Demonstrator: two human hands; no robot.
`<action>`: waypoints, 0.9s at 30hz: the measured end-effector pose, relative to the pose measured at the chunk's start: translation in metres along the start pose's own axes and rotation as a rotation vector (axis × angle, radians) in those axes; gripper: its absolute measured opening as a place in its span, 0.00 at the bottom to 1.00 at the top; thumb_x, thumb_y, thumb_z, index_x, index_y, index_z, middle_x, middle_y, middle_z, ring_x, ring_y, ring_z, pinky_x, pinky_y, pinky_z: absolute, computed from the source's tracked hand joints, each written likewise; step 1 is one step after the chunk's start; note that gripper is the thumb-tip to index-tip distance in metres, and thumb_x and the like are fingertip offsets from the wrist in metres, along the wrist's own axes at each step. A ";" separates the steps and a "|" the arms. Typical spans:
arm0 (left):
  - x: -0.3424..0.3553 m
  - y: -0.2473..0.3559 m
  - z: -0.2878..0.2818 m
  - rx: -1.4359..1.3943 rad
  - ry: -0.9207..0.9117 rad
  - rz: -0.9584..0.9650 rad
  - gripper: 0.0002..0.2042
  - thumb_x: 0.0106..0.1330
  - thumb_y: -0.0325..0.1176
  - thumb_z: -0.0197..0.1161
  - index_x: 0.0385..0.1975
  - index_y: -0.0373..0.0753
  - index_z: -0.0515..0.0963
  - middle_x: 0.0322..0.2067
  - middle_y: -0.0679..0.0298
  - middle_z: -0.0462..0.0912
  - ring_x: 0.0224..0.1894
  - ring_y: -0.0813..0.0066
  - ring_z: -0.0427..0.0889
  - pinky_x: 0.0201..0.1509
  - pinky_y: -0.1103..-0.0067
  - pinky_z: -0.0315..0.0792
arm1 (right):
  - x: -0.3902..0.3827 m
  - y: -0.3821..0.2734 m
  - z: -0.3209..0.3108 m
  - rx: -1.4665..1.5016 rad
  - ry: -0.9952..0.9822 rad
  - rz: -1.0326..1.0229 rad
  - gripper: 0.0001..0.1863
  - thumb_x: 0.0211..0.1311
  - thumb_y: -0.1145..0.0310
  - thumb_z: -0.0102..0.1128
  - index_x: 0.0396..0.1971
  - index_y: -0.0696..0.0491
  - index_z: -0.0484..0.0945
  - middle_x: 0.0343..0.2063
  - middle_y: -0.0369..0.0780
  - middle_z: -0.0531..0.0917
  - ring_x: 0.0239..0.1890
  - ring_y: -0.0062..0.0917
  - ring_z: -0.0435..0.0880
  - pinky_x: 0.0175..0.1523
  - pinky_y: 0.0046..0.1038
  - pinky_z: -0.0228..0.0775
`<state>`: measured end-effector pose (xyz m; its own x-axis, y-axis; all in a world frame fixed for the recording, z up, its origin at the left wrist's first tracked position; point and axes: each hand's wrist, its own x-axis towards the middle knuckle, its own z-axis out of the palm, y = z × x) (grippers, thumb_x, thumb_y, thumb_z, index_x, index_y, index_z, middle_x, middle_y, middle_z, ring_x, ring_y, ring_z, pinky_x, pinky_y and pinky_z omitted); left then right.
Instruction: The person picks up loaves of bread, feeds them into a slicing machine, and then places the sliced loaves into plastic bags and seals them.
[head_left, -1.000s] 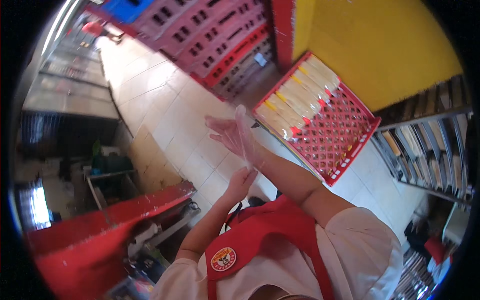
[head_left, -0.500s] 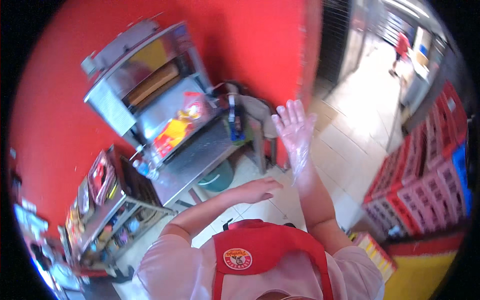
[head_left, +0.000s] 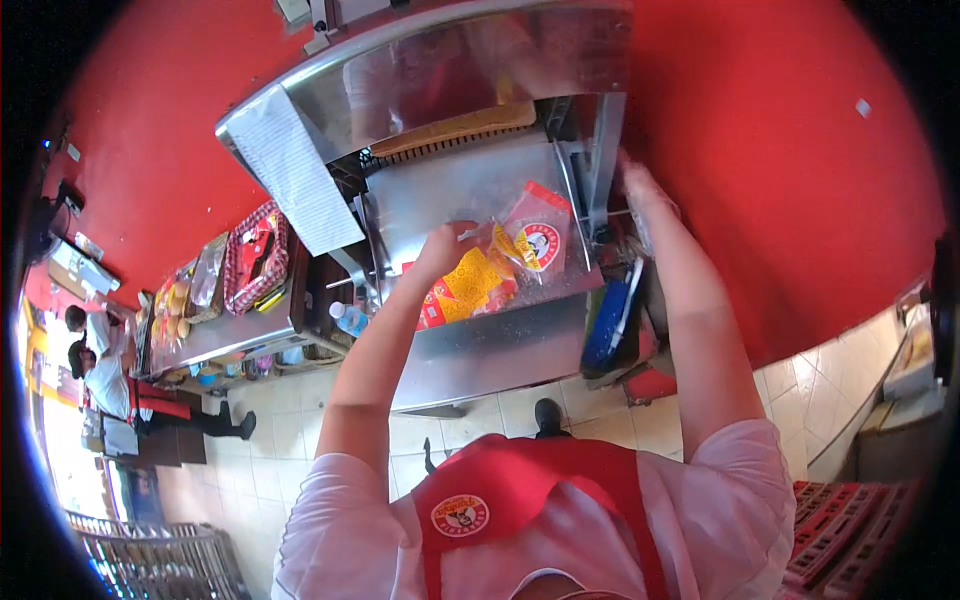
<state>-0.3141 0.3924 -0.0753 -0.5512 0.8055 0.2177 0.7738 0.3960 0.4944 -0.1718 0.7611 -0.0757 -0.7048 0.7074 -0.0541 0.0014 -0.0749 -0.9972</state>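
My left hand (head_left: 441, 248) is bare and reaches over the metal tray (head_left: 430, 195) of a bread slicer, above a yellow and red plastic bag (head_left: 470, 285). Its fingers are mostly hidden, so I cannot tell whether they grip anything. A clear bag with red print (head_left: 540, 230) lies to its right on the tray. My right hand (head_left: 648, 192), in a clear plastic glove, is at the right side of the slicer, close to the red wall; its fingers are smeared by motion. A long brown loaf-shaped piece (head_left: 460, 128) sits across the slicer's back.
A plastic bottle (head_left: 348, 318) stands at the tray's left. Further left is a metal table (head_left: 235, 335) with a checked-lined basket (head_left: 256, 258) and bread. Blue items (head_left: 612, 315) hang by the slicer's right. Two people (head_left: 105, 360) stand far left. Red crates (head_left: 850, 530) are at lower right.
I have turned and come up to the slicer, which now lies right before me. My right hand, spread open earlier, has moved beside the machine; my left hand now reaches over the tray.
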 end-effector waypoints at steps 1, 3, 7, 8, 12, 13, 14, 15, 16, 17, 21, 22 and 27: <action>0.013 -0.007 0.009 -0.076 0.008 0.060 0.14 0.62 0.39 0.59 0.44 0.40 0.78 0.35 0.53 0.82 0.41 0.57 0.81 0.46 0.70 0.73 | 0.014 0.011 0.011 -0.049 -0.031 0.079 0.20 0.66 0.61 0.46 0.49 0.60 0.73 0.47 0.44 0.78 0.46 0.31 0.76 0.54 0.32 0.66; 0.038 -0.021 0.022 -0.381 -0.207 -0.056 0.12 0.60 0.41 0.59 0.37 0.41 0.80 0.29 0.56 0.83 0.34 0.59 0.82 0.41 0.69 0.74 | 0.033 0.028 0.024 -0.115 -0.086 0.185 0.19 0.66 0.61 0.46 0.48 0.59 0.74 0.46 0.43 0.78 0.45 0.31 0.76 0.53 0.32 0.66; 0.061 -0.016 0.045 -0.095 -0.108 -0.240 0.11 0.54 0.39 0.60 0.32 0.41 0.81 0.24 0.56 0.82 0.30 0.59 0.82 0.38 0.68 0.75 | 0.053 0.042 0.019 -0.171 -0.139 0.299 0.18 0.66 0.61 0.46 0.46 0.59 0.75 0.44 0.43 0.79 0.44 0.30 0.76 0.52 0.31 0.66; 0.064 -0.022 0.046 -0.097 -0.101 -0.246 0.11 0.54 0.39 0.60 0.32 0.41 0.81 0.24 0.56 0.82 0.30 0.59 0.82 0.38 0.68 0.75 | 0.054 0.044 0.022 -0.177 -0.152 0.314 0.18 0.66 0.61 0.46 0.46 0.59 0.75 0.44 0.43 0.79 0.44 0.30 0.76 0.52 0.31 0.66; 0.074 -0.033 0.039 -0.044 -0.087 -0.098 0.10 0.53 0.37 0.60 0.31 0.41 0.80 0.25 0.52 0.81 0.31 0.55 0.82 0.39 0.67 0.75 | 0.056 0.048 0.020 -0.188 -0.164 0.343 0.17 0.65 0.61 0.47 0.44 0.58 0.76 0.42 0.42 0.79 0.42 0.29 0.77 0.51 0.31 0.66; 0.078 -0.035 0.034 0.052 -0.153 -0.032 0.09 0.53 0.36 0.59 0.30 0.39 0.80 0.25 0.51 0.81 0.31 0.54 0.81 0.39 0.66 0.75 | 0.055 0.047 0.020 -0.187 -0.166 0.349 0.17 0.65 0.61 0.47 0.44 0.58 0.76 0.41 0.42 0.79 0.42 0.29 0.77 0.50 0.31 0.66; 0.081 -0.037 0.028 0.054 -0.151 -0.040 0.09 0.53 0.36 0.59 0.30 0.39 0.80 0.25 0.51 0.81 0.31 0.54 0.81 0.39 0.66 0.75 | 0.054 0.046 0.019 -0.190 -0.171 0.349 0.17 0.65 0.61 0.47 0.43 0.58 0.76 0.41 0.42 0.79 0.42 0.29 0.77 0.50 0.31 0.66; 0.082 -0.039 0.022 0.120 -0.039 0.065 0.09 0.54 0.35 0.58 0.30 0.38 0.78 0.24 0.51 0.81 0.31 0.53 0.81 0.38 0.64 0.75 | 0.054 0.044 0.020 -0.194 -0.176 0.351 0.17 0.65 0.61 0.47 0.43 0.57 0.76 0.40 0.42 0.80 0.41 0.29 0.77 0.50 0.31 0.66; 0.083 -0.041 0.018 0.181 0.072 0.172 0.08 0.55 0.34 0.57 0.30 0.36 0.76 0.24 0.50 0.80 0.31 0.51 0.81 0.37 0.63 0.75 | 0.052 0.042 0.019 -0.200 -0.179 0.350 0.16 0.65 0.61 0.47 0.43 0.57 0.76 0.40 0.41 0.80 0.41 0.29 0.77 0.50 0.31 0.66; 0.087 -0.033 0.010 0.176 0.069 0.173 0.08 0.55 0.34 0.57 0.30 0.36 0.76 0.24 0.50 0.80 0.31 0.51 0.81 0.37 0.63 0.75 | 0.050 0.040 0.016 -0.208 -0.171 0.353 0.16 0.65 0.61 0.47 0.42 0.57 0.77 0.39 0.41 0.80 0.41 0.28 0.77 0.49 0.31 0.66; 0.081 0.014 -0.050 0.370 0.246 0.030 0.09 0.61 0.37 0.56 0.30 0.36 0.72 0.23 0.49 0.79 0.30 0.47 0.79 0.32 0.60 0.72 | 0.027 0.013 0.011 -0.239 -0.084 0.285 0.16 0.65 0.61 0.47 0.41 0.56 0.78 0.38 0.41 0.80 0.39 0.28 0.77 0.48 0.31 0.66; 0.067 0.024 -0.066 0.401 0.270 -0.031 0.10 0.63 0.38 0.56 0.30 0.37 0.71 0.23 0.47 0.78 0.30 0.46 0.79 0.31 0.59 0.71 | 0.005 -0.006 0.017 -0.198 0.015 0.171 0.15 0.65 0.61 0.47 0.40 0.56 0.78 0.37 0.41 0.80 0.39 0.27 0.77 0.48 0.31 0.66; -0.082 0.073 -0.129 -0.045 0.595 -0.033 0.11 0.55 0.31 0.66 0.21 0.34 0.70 0.18 0.54 0.77 0.20 0.59 0.78 0.25 0.71 0.71 | -0.214 -0.077 0.108 0.084 -0.200 -0.274 0.12 0.61 0.61 0.50 0.31 0.54 0.78 0.28 0.32 0.77 0.31 0.15 0.72 0.37 0.21 0.65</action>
<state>-0.2524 0.2988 0.0517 -0.6647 0.4028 0.6292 0.7467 0.3869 0.5411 -0.0974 0.5398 0.0186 -0.7957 0.5586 0.2340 -0.2595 0.0347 -0.9651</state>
